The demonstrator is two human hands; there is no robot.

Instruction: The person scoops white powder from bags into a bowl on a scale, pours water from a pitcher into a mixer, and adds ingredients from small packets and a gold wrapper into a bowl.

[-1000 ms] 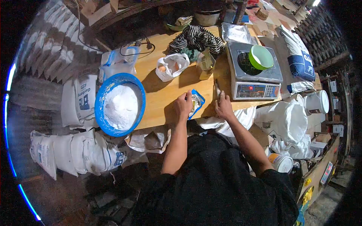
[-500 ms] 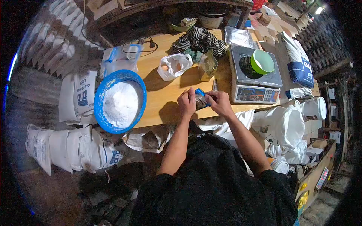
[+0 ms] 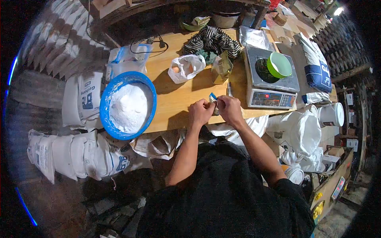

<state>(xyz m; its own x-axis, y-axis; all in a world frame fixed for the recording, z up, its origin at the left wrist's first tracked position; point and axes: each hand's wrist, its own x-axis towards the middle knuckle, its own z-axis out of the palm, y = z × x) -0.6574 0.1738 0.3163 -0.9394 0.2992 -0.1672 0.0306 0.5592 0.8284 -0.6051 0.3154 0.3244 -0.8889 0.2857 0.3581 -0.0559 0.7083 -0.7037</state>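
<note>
My left hand [image 3: 201,112] and my right hand [image 3: 230,110] are close together over the near edge of the table, fingers pinched on a small blue-edged packet [image 3: 213,97]. Most of the packet is hidden by my fingers, so its contents cannot be made out. Left of my hands stands a blue basin [image 3: 104,104] heaped with white powder [image 3: 131,107]. Just beyond them are an open white plastic bag [image 3: 183,76] with eggs [image 3: 176,69] in it and a greenish, upright bag [image 3: 222,69].
A digital scale [image 3: 270,99] bearing a green bowl [image 3: 281,65] stands to the right. A striped cloth [image 3: 212,40] lies at the back of the wooden table [image 3: 170,118]. White sacks [image 3: 81,101] flank the left side; a white bucket [image 3: 331,115] stands at right.
My hands have drawn closer together on the packet, and its blue edge now points up between my fingers. The camera view has shifted slightly.
</note>
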